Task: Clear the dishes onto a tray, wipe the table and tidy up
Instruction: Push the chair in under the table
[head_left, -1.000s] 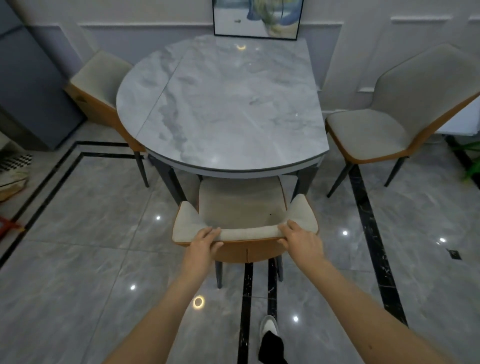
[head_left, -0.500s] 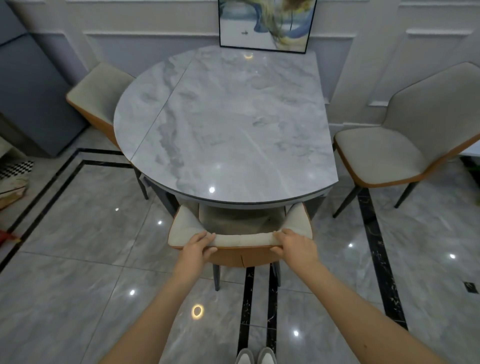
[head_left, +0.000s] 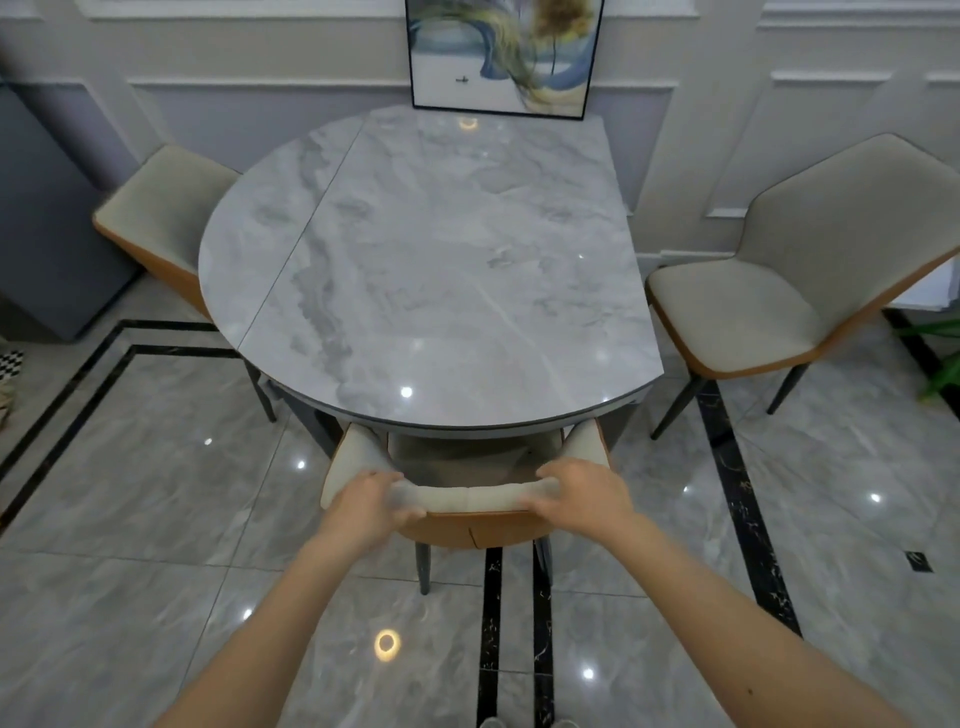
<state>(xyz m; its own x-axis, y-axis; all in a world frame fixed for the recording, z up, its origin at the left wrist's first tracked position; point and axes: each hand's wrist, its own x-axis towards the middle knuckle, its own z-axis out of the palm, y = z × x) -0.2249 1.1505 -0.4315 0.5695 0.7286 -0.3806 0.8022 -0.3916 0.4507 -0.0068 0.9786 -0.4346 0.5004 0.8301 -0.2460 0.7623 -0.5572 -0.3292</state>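
Both hands, left hand (head_left: 371, 501) and right hand (head_left: 584, 493), are gripping the backrest of the beige-cushioned, orange-shelled chair (head_left: 467, 501), fingers wrapped over its top edge, tucking it under the bare grey marble-patterned round worktop (head_left: 431, 270). Tidying looks nearly finished; next, probably the chair to the worktop's right.

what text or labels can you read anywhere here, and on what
None can be read.
The framed picture against the wall has a tiny dark mark, too small to tell if it is writing.
The table, the chair gripped by both hands and the floor carry no lettering.
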